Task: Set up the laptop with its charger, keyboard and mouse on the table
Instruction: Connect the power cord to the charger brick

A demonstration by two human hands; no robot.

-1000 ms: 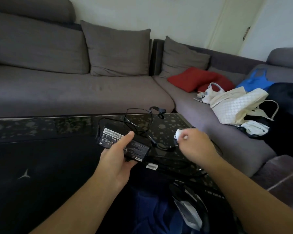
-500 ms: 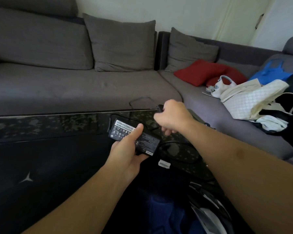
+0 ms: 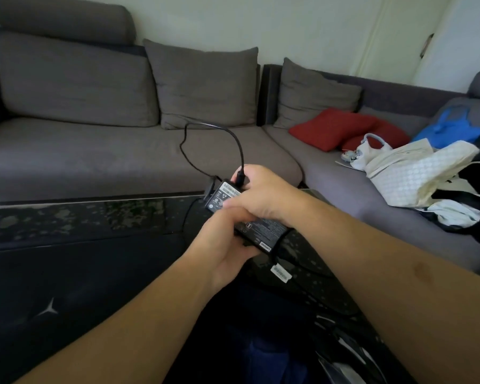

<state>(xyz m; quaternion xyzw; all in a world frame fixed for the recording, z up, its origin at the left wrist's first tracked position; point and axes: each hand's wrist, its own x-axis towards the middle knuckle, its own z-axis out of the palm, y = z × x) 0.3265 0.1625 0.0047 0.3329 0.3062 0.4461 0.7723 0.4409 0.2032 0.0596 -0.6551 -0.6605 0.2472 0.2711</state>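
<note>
The black charger brick [image 3: 263, 231], label side up, is held above the dark glass table [image 3: 81, 217]. My left hand [image 3: 227, 242] grips the brick from below and the side. My right hand [image 3: 263, 192] lies over the brick's far end and pinches the black cable plug [image 3: 240, 177] there. The cable [image 3: 205, 134] loops up over the sofa seat. A closed black laptop [image 3: 53, 300] with a star logo lies flat at the lower left. A black and silver mouse [image 3: 347, 347] sits at the lower right, partly hidden by my right forearm. No keyboard is in view.
A grey corner sofa [image 3: 94, 156] runs behind the table. On its right part lie red cushions [image 3: 333, 128], white bags [image 3: 416, 173] and a blue bag [image 3: 449, 128]. More cable with a white tag [image 3: 281, 273] lies on the table under my hands.
My right hand came back from the table's far edge onto the brick, bringing the plug with it. The cable now arcs up over the sofa. The brick has risen a little.
</note>
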